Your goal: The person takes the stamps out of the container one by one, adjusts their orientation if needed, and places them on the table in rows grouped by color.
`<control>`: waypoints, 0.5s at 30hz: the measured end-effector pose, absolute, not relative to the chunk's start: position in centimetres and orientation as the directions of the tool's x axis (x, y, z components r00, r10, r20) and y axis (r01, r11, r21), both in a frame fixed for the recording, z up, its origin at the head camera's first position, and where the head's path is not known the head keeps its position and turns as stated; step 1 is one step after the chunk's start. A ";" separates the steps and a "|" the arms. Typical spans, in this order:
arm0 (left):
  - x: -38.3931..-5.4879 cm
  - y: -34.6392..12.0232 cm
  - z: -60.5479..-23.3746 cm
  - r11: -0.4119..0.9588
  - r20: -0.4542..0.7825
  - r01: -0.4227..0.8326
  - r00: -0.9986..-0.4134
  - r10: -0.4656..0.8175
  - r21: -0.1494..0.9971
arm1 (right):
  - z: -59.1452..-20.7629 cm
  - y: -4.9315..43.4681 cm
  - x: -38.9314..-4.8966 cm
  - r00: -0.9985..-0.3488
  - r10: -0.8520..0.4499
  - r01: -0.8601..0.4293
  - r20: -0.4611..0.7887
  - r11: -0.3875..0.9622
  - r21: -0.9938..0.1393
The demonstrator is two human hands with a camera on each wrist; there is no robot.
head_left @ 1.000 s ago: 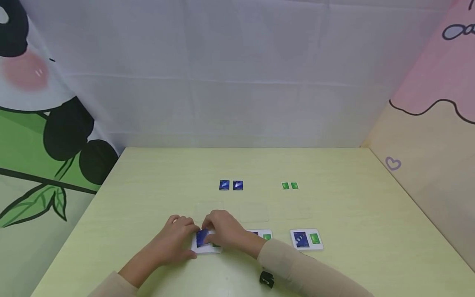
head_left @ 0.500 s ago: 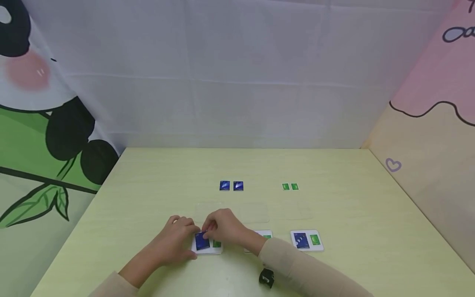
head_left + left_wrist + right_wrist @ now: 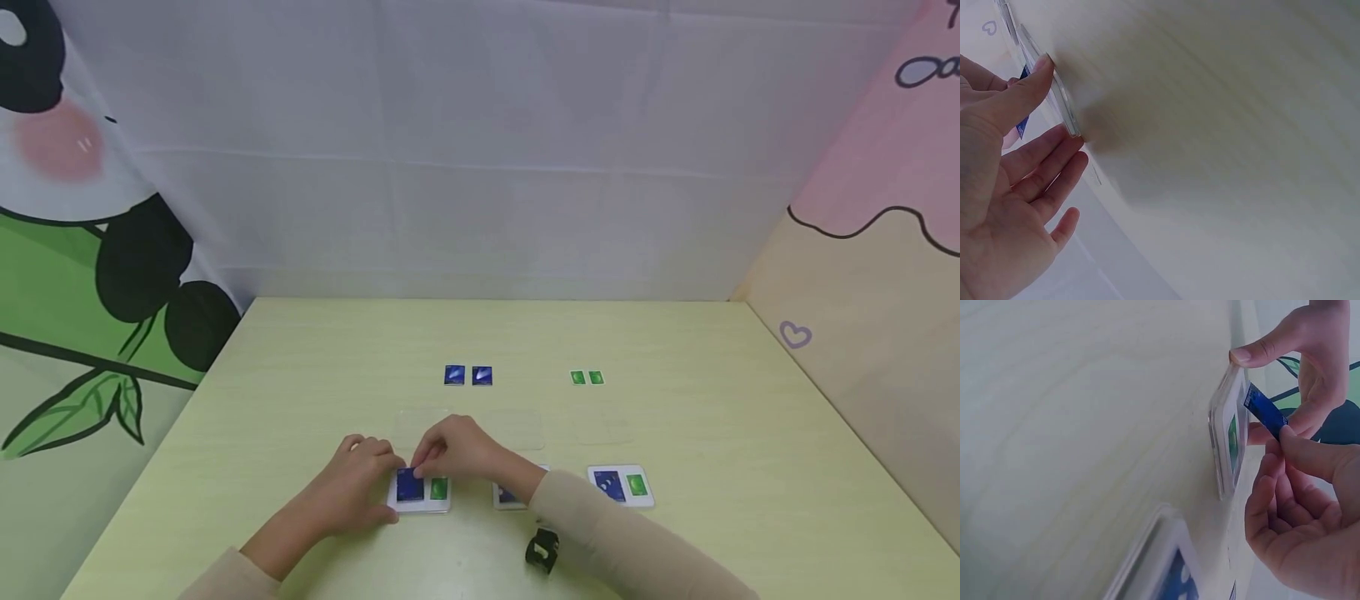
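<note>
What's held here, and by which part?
Right hand: blue square card, pinched near one corner. Left hand: white tile, gripped by its near and far edges.

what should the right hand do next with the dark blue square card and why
Probably lower the dark blue square card flat onto the white rectangular plate, beside the small green rectangular card: the right hand pinches it at a tilt over the plate, while the left hand grips the plate's edges.

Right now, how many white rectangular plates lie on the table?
3: the left plate, held at its edges by the left hand; the middle plate, partly covered by the right forearm; the right plate, at the row's end. The forearm could hide more.
</note>
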State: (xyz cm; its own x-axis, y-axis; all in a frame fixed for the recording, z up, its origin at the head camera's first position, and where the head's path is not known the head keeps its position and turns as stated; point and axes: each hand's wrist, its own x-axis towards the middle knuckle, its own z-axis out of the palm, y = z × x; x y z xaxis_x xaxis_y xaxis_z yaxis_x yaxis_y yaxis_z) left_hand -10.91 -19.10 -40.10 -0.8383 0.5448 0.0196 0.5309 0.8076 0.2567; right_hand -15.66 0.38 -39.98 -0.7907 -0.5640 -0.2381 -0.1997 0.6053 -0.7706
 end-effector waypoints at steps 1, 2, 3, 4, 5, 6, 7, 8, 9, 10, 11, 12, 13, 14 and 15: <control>-10.9 -19.1 -40.1 0.808 0.017 0.530 -0.838 0.545 0.257 | -39.9 0.5 -15.7 -0.788 -0.564 -0.191 -0.248 0.607 -0.771; -10.9 -19.1 -40.1 0.809 0.014 0.529 -0.839 0.544 0.258 | -39.9 0.5 -15.8 -0.785 -0.564 -0.187 -0.255 0.608 -0.772; -10.9 -19.1 -40.1 0.811 0.009 0.525 -0.841 0.542 0.260 | -39.8 0.6 -15.9 -0.783 -0.564 -0.182 -0.262 0.611 -0.771; -10.9 -19.1 -40.0 0.812 0.005 0.522 -0.842 0.540 0.260 | -39.7 0.6 -15.9 -0.781 -0.564 -0.177 -0.269 0.613 -0.770; -10.9 -19.1 -40.0 0.813 0.002 0.520 -0.843 0.538 0.262 | -39.7 0.6 -16.0 -0.780 -0.564 -0.176 -0.273 0.614 -0.769; -10.9 -19.1 -40.0 0.815 -0.001 0.518 -0.844 0.537 0.261 | -39.6 0.7 -16.2 -0.778 -0.563 -0.171 -0.278 0.616 -0.769; -10.9 -19.1 -40.0 0.816 -0.003 0.517 -0.844 0.536 0.260 | -39.6 0.7 -16.3 -0.778 -0.562 -0.168 -0.282 0.618 -0.768; -10.9 -19.1 -39.9 0.817 -0.004 0.516 -0.845 0.535 0.258 | -39.6 0.8 -16.4 -0.778 -0.561 -0.168 -0.283 0.620 -0.766; -10.9 -19.0 -39.9 0.817 -0.003 0.517 -0.845 0.535 0.256 | -39.6 0.8 -16.5 -0.779 -0.558 -0.164 -0.287 0.623 -0.765; -10.9 -19.0 -39.9 0.817 -0.003 0.517 -0.844 0.536 0.255 | -39.5 0.8 -16.6 -0.780 -0.556 -0.160 -0.289 0.623 -0.766; -10.9 -19.0 -39.9 0.817 -0.004 0.518 -0.844 0.536 0.255 | -39.5 0.9 -16.7 -0.779 -0.555 -0.157 -0.290 0.622 -0.768; -10.9 -19.0 -39.9 0.817 -0.007 0.517 -0.844 0.536 0.254 | -39.5 0.9 -16.8 -0.779 -0.553 -0.150 -0.294 0.620 -0.770; -10.9 -19.0 -39.8 0.817 -0.010 0.516 -0.844 0.536 0.257 | -39.4 1.0 -16.8 -0.780 -0.551 -0.141 -0.297 0.616 -0.775; -10.9 -19.0 -39.8 0.819 -0.014 0.513 -0.845 0.534 0.259 | -39.4 1.0 -16.9 -0.779 -0.549 -0.131 -0.302 0.613 -0.779; -10.9 -19.0 -39.8 0.820 -0.018 0.509 -0.847 0.532 0.263 | -39.3 1.1 -16.9 -0.778 -0.548 -0.121 -0.305 0.608 -0.784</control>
